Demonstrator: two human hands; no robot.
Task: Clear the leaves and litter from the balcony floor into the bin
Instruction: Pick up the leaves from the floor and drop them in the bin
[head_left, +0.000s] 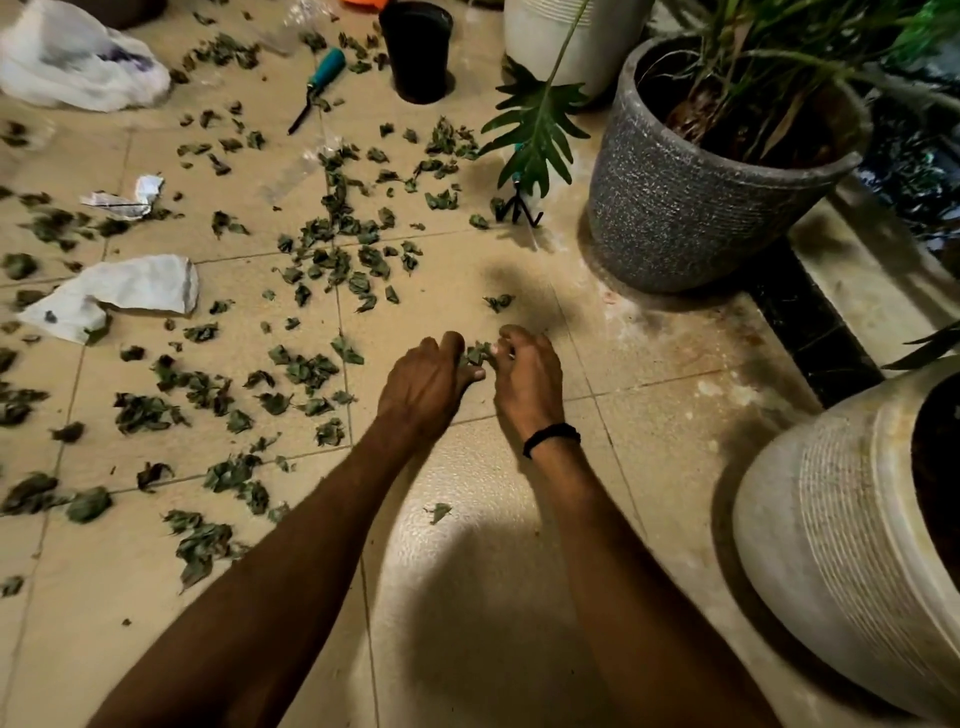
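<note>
Dry green leaves (332, 244) lie scattered over the beige tiled floor (519, 597), thickest at the left and centre. My left hand (423, 387) and my right hand (527, 379) are side by side on the floor, fingers curled, holding a small clump of leaves (477, 354) between them. Crumpled white paper (122, 293) lies at the left, and a smaller torn scrap (127, 200) sits above it. A single leaf (439, 512) lies between my forearms. A black bin-like pot (418, 49) stands upright at the top centre.
A grey stone planter (691, 208) with a plant stands at the right, and a cream ribbed pot (841, 545) sits at the lower right. A teal-handled tool (319, 85), a small hand rake (517, 208), a white plastic bag (78, 60) and a white pot (566, 41) lie farther off.
</note>
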